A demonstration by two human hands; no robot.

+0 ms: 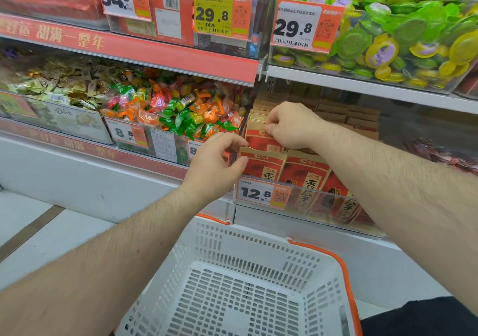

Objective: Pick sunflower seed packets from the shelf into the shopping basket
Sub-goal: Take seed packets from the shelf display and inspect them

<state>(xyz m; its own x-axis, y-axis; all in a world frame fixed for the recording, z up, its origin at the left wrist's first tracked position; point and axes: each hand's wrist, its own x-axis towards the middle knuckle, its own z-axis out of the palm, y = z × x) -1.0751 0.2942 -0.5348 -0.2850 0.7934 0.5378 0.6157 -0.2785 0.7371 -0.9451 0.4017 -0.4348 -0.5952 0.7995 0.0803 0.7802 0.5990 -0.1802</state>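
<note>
Red and tan sunflower seed packets (305, 178) stand in rows behind a clear shelf lip with a 12.8 price tag (256, 193). My left hand (214, 165) pinches the top left corner of the front packet (261, 166). My right hand (292, 125) pinches the top of a packet (258, 140) one row further back. A white perforated shopping basket (258, 242) with orange handles sits right below the shelf, with nothing visible inside it.
A bin of colourful wrapped candies (181, 110) sits left of the packets, golden wrapped sweets (57, 79) further left. Green and yellow jelly cups (403, 38) fill the bin above right. A dark trouser leg (424, 317) shows at the lower right.
</note>
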